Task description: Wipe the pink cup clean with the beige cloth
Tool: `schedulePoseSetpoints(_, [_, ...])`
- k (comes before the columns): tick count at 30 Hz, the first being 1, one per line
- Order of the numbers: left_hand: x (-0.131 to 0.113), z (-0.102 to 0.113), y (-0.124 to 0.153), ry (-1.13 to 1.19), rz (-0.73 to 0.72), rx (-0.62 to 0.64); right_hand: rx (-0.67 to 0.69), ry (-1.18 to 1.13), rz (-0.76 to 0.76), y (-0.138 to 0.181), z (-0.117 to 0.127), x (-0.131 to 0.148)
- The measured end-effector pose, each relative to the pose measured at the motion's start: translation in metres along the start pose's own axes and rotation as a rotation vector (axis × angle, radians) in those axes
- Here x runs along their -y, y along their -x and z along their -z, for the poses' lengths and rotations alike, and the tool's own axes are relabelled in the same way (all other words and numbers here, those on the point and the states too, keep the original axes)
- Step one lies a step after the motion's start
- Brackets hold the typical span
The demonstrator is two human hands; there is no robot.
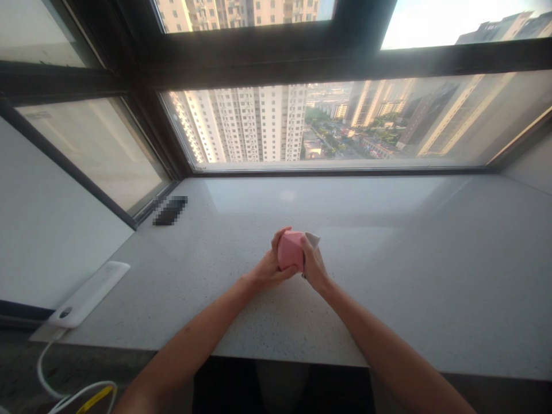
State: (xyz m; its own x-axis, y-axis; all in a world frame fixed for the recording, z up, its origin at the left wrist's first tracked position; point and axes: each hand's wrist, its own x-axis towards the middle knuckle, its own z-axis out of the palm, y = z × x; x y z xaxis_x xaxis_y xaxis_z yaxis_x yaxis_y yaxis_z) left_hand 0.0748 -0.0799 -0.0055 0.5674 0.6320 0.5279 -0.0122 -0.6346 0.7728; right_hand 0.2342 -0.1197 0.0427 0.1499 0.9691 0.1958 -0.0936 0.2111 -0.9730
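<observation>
Both hands meet over the middle of the white stone sill. My left hand [272,265] is wrapped round a pink faceted object [290,250], with fingers behind it and the thumb along its lower edge. I cannot tell what kind of thing it is. Against its right side, my right hand [314,265] is closed, its thumb on the pink surface. A light grey piece with a pointed corner [313,238], perhaps cloth, sticks out above the right hand. Most of this piece is hidden by the fingers.
A speckled white sill [409,276] spreads under the hands to the window frame [336,172]. At left lie a white power strip [92,293] with a white cable [41,368], and a dark pixelated object [171,211] near the window corner.
</observation>
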Motion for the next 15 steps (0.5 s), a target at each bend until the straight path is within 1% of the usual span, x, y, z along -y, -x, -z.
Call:
schedulePoseSetpoints(3, [-0.003,-0.001,0.001,0.071,0.056,-0.011,0.037,0.054,0.075,0.0,0.003,-0.003])
schedulePoseSetpoints(6, [-0.009,-0.002,-0.001,0.265,0.169,-0.028,0.1,0.148,0.186,0.001,0.007,-0.003])
schedulePoseSetpoints(8, [-0.012,-0.001,-0.004,0.46,0.294,-0.039,0.18,0.251,0.253,0.001,0.009,0.002])
schedulePoseSetpoints(11, [-0.016,0.003,-0.012,0.728,0.479,-0.039,0.346,0.392,0.318,0.001,0.009,0.014])
schedulePoseSetpoints(13, [-0.017,0.007,-0.018,0.82,0.548,-0.029,0.444,0.453,0.34,0.0,0.01,0.022])
schedulePoseSetpoints(15, [-0.019,0.011,-0.023,0.858,0.573,-0.034,0.497,0.491,0.362,-0.002,0.016,0.026])
